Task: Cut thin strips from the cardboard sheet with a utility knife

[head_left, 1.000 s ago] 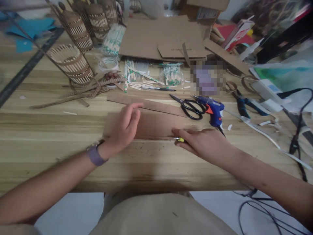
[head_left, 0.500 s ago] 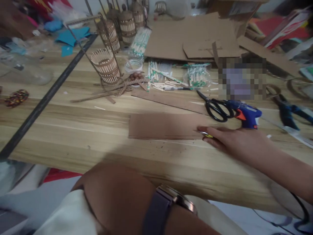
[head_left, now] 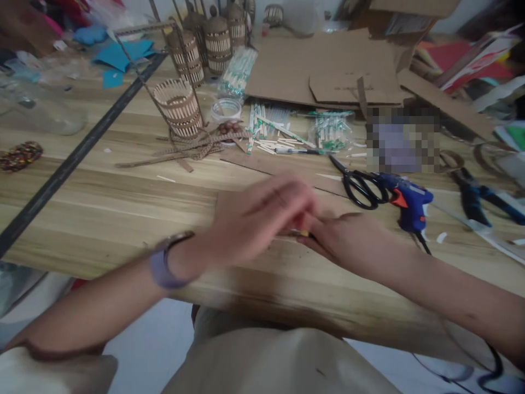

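Observation:
My right hand (head_left: 348,235) is closed around a small craft knife with a yellow part (head_left: 304,233), mostly hidden by the fingers. My left hand (head_left: 258,219), blurred by motion, reaches across with its fingers bent against or just in front of the right fingertips. Whether it holds anything does not show. Under both hands lies a flat rectangle of brown cardboard (head_left: 333,204), largely covered by them. Just behind it rests a long cardboard strip (head_left: 266,169).
Black-handled scissors (head_left: 361,189), a blue glue gun (head_left: 412,202) and pliers (head_left: 471,200) lie to the right. Behind are bagged sticks (head_left: 332,131), a tape roll (head_left: 226,110), a stick basket (head_left: 178,109) and cardboard sheets (head_left: 283,65). A dark bar (head_left: 82,148) crosses the left side.
My left arm has swung up from near my body, bringing the left hand over the cardboard to my right fingers. My right hand has shifted left with the craft knife.

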{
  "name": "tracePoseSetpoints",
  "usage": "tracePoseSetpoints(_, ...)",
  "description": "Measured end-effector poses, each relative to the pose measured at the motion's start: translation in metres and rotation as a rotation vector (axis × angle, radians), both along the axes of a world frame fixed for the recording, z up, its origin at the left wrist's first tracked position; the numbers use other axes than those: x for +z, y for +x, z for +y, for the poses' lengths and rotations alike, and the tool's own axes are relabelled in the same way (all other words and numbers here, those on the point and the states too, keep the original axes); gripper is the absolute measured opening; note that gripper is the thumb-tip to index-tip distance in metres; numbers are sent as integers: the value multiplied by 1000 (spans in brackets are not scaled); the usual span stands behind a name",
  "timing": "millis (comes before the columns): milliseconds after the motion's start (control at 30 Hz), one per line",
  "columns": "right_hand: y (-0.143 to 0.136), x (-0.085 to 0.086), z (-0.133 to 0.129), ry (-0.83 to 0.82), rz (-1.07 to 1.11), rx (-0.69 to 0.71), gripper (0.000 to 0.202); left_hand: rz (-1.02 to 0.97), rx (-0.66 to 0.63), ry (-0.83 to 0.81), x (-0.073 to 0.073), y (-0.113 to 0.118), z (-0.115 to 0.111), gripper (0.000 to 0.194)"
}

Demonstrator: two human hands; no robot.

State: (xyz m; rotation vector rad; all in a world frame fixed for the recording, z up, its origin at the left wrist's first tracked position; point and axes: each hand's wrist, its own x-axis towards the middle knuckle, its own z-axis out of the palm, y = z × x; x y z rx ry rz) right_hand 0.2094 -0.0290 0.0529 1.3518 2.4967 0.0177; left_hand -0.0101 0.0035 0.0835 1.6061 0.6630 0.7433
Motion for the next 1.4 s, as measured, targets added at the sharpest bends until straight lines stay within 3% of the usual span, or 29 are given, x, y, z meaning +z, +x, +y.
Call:
tracePoseSetpoints(67, -18, -1, 7, -52, -29, 48, 33, 274, 274, 458, -28, -13, 30, 29)
tracePoseSetpoints(100, -26, -2, 11, -63, -30, 67, 31, 414, 317, 601, -44, -21, 43, 31)
tracePoseSetpoints(200, -43, -9, 20, -68, -11, 116, 30, 725, 246, 778, -88, -38, 64, 47)
tracePoseSetpoints(300, -53, -13, 28, -59, 2, 157, 34, 878, 156, 846, -109, -42, 63, 60)
tracePoseSetpoints(733, -64, -8, 38, -136, -86, 181, 35, 930, 146, 919, -110, -36, 56, 62)
tracePoseSetpoints(1200, -65, -6, 37, -79, -56, 217, 30, 905, 152, 897, -108, -36, 55, 57)
tracePoseSetpoints(1300, -72, 4, 33, -72, -61, 228, 33, 910, 163, 890, -108, -35, 55, 56)
tracePoseSetpoints(1400, -82, 24, 27, -85, -140, 263, 38, 902, 177, 904, -109, -34, 54, 54)
